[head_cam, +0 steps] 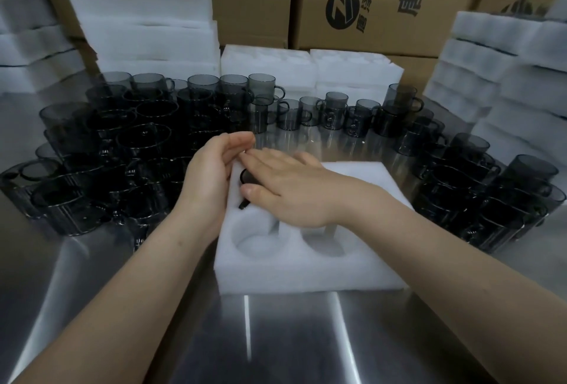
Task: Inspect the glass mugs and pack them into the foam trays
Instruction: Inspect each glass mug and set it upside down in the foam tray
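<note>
A white foam tray [310,270] lies on the steel table in front of me. Its two near round pockets [259,242] are empty. A dark smoked-glass mug [248,179] sits in the far left pocket, mostly hidden under my right hand [285,190], which lies flat on top of it with fingers stretched out. My left hand [211,175] cups the tray's left edge beside that mug, fingers curved and touching the foam. Many more smoked-glass mugs [147,138] stand crowded on the table to the left, behind and to the right [478,187].
Stacks of white foam trays rise at the back left [138,15], back middle [310,67] and right [506,76]. Brown cardboard boxes [383,0] stand behind them. Bare steel tabletop [291,337] stretches toward me below the tray.
</note>
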`<state>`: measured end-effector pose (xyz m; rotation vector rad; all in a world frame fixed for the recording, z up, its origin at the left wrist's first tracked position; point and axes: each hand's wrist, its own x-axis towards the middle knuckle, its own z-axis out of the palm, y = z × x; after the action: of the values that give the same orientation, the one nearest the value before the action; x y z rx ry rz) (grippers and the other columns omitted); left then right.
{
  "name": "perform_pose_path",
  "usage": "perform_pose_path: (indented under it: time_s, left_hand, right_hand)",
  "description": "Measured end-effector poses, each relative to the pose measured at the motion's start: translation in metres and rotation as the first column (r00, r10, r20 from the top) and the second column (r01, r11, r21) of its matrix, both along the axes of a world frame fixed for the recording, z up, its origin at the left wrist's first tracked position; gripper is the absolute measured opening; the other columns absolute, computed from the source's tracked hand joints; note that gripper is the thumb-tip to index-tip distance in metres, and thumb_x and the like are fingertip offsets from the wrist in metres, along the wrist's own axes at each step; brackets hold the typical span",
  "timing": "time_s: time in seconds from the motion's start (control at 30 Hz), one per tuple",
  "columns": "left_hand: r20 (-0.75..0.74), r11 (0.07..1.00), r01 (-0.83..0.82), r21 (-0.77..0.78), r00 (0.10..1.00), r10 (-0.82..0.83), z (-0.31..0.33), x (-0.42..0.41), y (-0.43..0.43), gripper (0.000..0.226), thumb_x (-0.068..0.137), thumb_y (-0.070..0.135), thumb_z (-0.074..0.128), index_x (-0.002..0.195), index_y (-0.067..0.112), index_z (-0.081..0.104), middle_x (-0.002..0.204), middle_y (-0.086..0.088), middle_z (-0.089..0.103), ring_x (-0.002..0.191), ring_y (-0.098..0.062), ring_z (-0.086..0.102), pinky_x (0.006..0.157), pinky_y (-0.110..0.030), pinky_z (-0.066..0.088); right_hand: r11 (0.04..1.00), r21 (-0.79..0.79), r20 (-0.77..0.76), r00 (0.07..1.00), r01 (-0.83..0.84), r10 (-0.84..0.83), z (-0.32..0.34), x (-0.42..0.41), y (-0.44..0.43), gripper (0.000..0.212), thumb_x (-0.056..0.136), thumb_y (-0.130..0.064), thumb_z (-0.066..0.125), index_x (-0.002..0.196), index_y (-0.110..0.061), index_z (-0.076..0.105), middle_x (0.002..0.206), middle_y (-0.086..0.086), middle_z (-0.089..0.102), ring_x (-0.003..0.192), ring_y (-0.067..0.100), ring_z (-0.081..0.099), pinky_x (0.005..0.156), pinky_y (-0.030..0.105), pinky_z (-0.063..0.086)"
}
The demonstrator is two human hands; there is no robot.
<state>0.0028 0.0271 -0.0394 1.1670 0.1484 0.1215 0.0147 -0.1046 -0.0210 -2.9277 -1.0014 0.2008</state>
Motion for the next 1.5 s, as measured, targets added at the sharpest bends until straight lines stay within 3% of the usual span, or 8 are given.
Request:
perform_pose_path:
  time_s: [0.17, 0.27, 0.33, 0.43, 0.53, 0.83, 1.07, 1.5]
  left_hand:
    - [-0.046, 0.999, 0.025, -0.034, 0.999, -0.027, -0.008, 0.007, 0.003, 0.023, 0.096, 0.019, 0.047, 0.099, 0.014, 0.07, 0.089, 0.002, 0.076, 0.083, -0.006, 0.072, 0.065, -0.017, 0.054]
    - [-0.098, 0.996, -0.001, 0.086, 0.995, 0.009, -0.006, 0.021, 0.003, 0.019, 0.097, 0.012, 0.047, 0.098, 0.012, 0.066, 0.104, -0.003, 0.068, 0.081, -0.008, 0.068, 0.065, -0.014, 0.048]
    - [-0.067, 0.991, -0.014, 0.131, 0.997, 0.023, -0.01, 0.021, 0.004, 0.013, 0.093, 0.008, 0.053, 0.097, 0.012, 0.065, 0.099, -0.002, 0.07, 0.074, -0.007, 0.068, 0.061, -0.014, 0.05]
    - [-0.063, 0.964, 0.051, 0.262, 0.997, -0.036, -0.018, 0.012, 0.004, 0.025, 0.085, 0.007, 0.065, 0.104, 0.024, 0.068, 0.11, -0.001, 0.071, 0.1, -0.017, 0.069, 0.09, -0.034, 0.054]
    - [-0.067, 0.891, 0.129, 0.434, 0.992, -0.111, -0.016, 0.006, 0.006, 0.037, 0.088, -0.001, 0.062, 0.105, 0.031, 0.066, 0.118, 0.0, 0.068, 0.108, -0.022, 0.065, 0.1, -0.046, 0.049]
    - [-0.047, 0.822, 0.161, 0.547, 0.986, -0.162, -0.014, 0.004, 0.011, 0.034, 0.09, 0.005, 0.064, 0.098, 0.037, 0.073, 0.104, 0.007, 0.073, 0.094, -0.009, 0.07, 0.082, -0.028, 0.056]
    - [-0.053, 0.846, 0.156, 0.51, 0.987, -0.15, -0.016, 0.006, 0.011, 0.029, 0.087, 0.008, 0.069, 0.1, 0.034, 0.075, 0.102, 0.006, 0.075, 0.096, -0.012, 0.071, 0.091, -0.038, 0.055]
    - [0.251, 0.713, -0.012, 0.701, 0.94, -0.231, -0.005, 0.008, 0.003, 0.096, 0.066, 0.038, 0.087, 0.144, 0.046, 0.031, 0.124, 0.036, 0.047, 0.113, 0.004, 0.055, 0.095, -0.024, 0.049]
  right_hand:
    - [0.999, -0.025, -0.093, 0.995, 0.03, -0.032, 0.004, 0.0, 0.005, 0.066, 0.101, -0.054, 0.018, 0.156, -0.025, -0.003, 0.164, -0.009, -0.01, 0.15, 0.012, -0.007, 0.119, 0.048, -0.003]
    - [0.962, 0.256, -0.3, 0.954, 0.09, -0.01, 0.013, 0.006, -0.002, 0.048, 0.103, -0.035, 0.03, 0.147, -0.019, 0.035, 0.153, -0.003, 0.037, 0.14, 0.014, 0.034, 0.109, 0.035, 0.037]
    - [0.739, 0.586, -0.468, 0.883, 0.332, -0.026, 0.023, 0.018, -0.01, 0.035, 0.099, -0.021, 0.042, 0.129, -0.012, 0.057, 0.129, 0.005, 0.062, 0.111, 0.015, 0.061, 0.075, 0.019, 0.053]
    - [0.466, 0.714, -0.48, 0.85, 0.522, -0.218, 0.033, 0.059, -0.021, 0.025, 0.097, -0.015, 0.043, 0.113, -0.023, 0.061, 0.11, 0.003, 0.067, 0.083, 0.016, 0.064, 0.072, 0.028, 0.054]
    - [0.509, 0.724, -0.329, 0.881, 0.466, -0.339, 0.04, 0.102, -0.014, 0.034, 0.095, -0.013, 0.042, 0.122, -0.023, 0.059, 0.096, -0.004, 0.06, 0.075, 0.014, 0.059, 0.068, 0.029, 0.053]
    - [0.857, 0.31, 0.058, 0.892, 0.411, -0.448, 0.034, 0.186, 0.021, 0.059, 0.094, -0.008, 0.036, 0.148, -0.033, 0.032, 0.148, 0.009, 0.035, 0.135, 0.031, 0.031, 0.108, 0.045, 0.03]
    - [0.83, 0.399, 0.253, 0.823, 0.39, -0.509, 0.022, 0.195, 0.024, 0.016, 0.098, -0.013, 0.049, 0.109, -0.015, 0.061, 0.11, 0.005, 0.064, 0.098, 0.025, 0.053, 0.094, 0.038, 0.033]
    - [0.479, 0.809, -0.255, 0.937, 0.342, -0.238, 0.043, 0.04, -0.032, 0.018, 0.075, -0.023, 0.083, 0.07, -0.011, 0.071, 0.055, -0.004, 0.064, 0.053, 0.009, 0.061, 0.053, 0.026, 0.054]
